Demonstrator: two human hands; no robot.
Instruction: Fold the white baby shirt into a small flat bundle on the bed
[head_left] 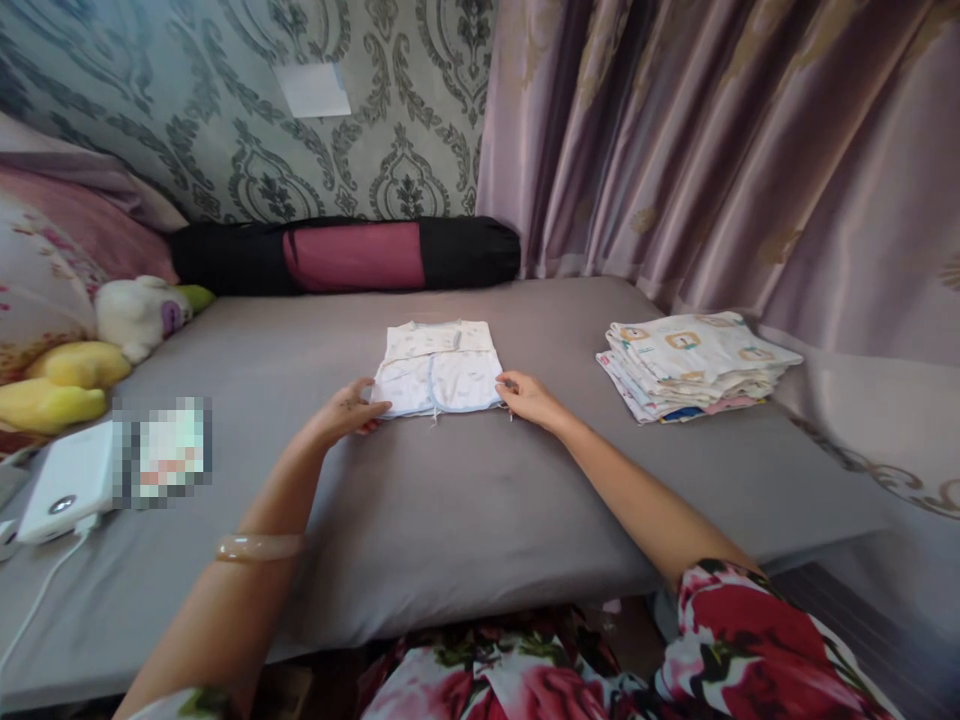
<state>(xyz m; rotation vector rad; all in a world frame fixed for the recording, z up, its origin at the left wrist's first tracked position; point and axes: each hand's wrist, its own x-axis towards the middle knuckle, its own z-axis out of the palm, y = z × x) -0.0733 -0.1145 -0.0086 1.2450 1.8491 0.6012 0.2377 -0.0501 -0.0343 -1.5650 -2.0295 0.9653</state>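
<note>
Left hand [342, 412] and right hand [531, 398] are pinching the folded baby shirt [457, 378] at its near corners; gentle, even tension should be keeping it smooth.

I have both arms [262, 530] reaching forward, my left hand [346, 410] and right hand [531, 398] pinching at the shirt's [439, 372] near corners.

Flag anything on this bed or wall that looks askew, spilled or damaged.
Mildly untidy: the cloth stack on the right has uneven edges, with layers poking out. The pale sheet on the wallpaper looks slightly tilted. The small garment lies fairly neat. I see no spill or damage.
</note>
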